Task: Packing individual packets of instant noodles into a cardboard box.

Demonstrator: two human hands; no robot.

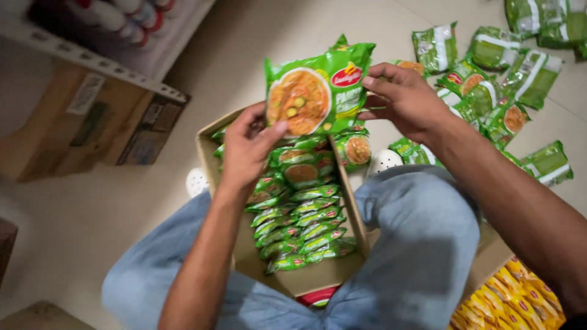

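Both my hands hold one green noodle packet point(318, 91) upright above an open cardboard box point(208, 156). My left hand point(247, 146) grips the packet's lower left corner with the thumb on its front. My right hand point(406, 98) pinches its right edge. Inside the box, several green noodle packets point(302, 223) stand packed in two rows on edge. The box sits between my knees in blue jeans.
Several loose green packets point(501, 85) lie scattered on the tiled floor at the right. A box of yellow packets point(507, 299) is at the bottom right. A brown carton point(79, 122) sits under a metal shelf point(92, 58) holding bottles at the upper left.
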